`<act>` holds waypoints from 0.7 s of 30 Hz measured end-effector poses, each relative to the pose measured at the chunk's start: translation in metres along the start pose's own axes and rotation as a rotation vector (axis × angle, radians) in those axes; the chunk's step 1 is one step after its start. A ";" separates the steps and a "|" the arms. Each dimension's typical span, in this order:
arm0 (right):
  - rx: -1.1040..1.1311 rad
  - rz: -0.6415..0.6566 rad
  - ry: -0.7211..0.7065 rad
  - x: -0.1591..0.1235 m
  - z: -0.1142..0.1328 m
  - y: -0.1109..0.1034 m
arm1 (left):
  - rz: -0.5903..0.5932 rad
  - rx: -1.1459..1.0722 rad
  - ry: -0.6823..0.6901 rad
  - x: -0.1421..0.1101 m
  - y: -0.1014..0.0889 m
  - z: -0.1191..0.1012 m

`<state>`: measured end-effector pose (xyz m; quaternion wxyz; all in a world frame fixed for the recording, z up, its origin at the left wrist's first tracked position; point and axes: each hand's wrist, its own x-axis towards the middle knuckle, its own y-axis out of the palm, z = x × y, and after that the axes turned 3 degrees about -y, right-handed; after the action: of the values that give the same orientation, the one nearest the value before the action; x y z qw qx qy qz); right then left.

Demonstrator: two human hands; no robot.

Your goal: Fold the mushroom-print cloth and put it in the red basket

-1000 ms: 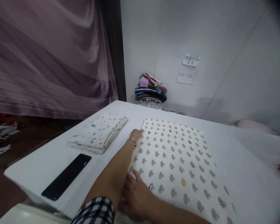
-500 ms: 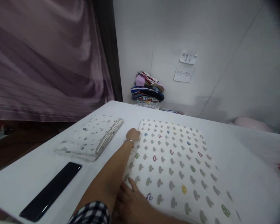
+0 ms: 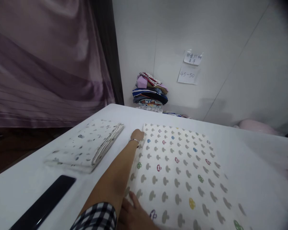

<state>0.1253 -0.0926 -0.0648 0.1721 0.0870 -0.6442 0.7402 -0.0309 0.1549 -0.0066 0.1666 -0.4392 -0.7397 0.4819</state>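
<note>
A white folded cloth point(image 3: 180, 172) with grey and coloured mushroom prints lies flat on the white table. My left hand point(image 3: 137, 134), with a bracelet at the wrist and a checked sleeve, is closed at the cloth's far left corner. Nearer to me, my right hand point(image 3: 135, 214) holds the same left edge, its thumb on top and its other fingers partly hidden beside the layers. Left of my forearm rests a second folded cloth point(image 3: 86, 142), white with small dark prints, its stacked layers showing along the right side.
A glossy black strip point(image 3: 46, 203) lies at the near left of the white table point(image 3: 220, 129). Folded fabrics point(image 3: 150, 91) are piled behind the far edge, by the wall. Paper notes point(image 3: 188, 75) hang there. A purple curtain point(image 3: 48, 64) hangs at left.
The view has shifted slightly, so the table things sit lower and the left-hand cloth farther left. Both hands remain at the left edge of the mushroom-print cloth.
</note>
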 end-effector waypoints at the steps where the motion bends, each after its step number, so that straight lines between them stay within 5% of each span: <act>1: -0.003 -0.006 -0.002 0.000 0.000 0.004 | -0.014 0.015 0.012 -0.002 0.001 -0.001; 10: -0.059 -0.159 0.002 0.006 -0.003 0.036 | 0.030 0.010 -0.012 0.014 0.001 -0.002; 16: -0.046 -0.120 0.021 0.010 -0.006 0.048 | 0.066 -0.022 -0.042 0.024 -0.003 -0.008; 21: -0.020 -0.082 0.038 0.013 -0.005 0.048 | -0.040 0.004 -0.012 0.016 0.004 -0.015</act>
<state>0.0962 -0.0915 -0.1058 0.2155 0.0974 -0.6441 0.7275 -0.0276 0.1767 -0.0057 0.1728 -0.4211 -0.7482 0.4827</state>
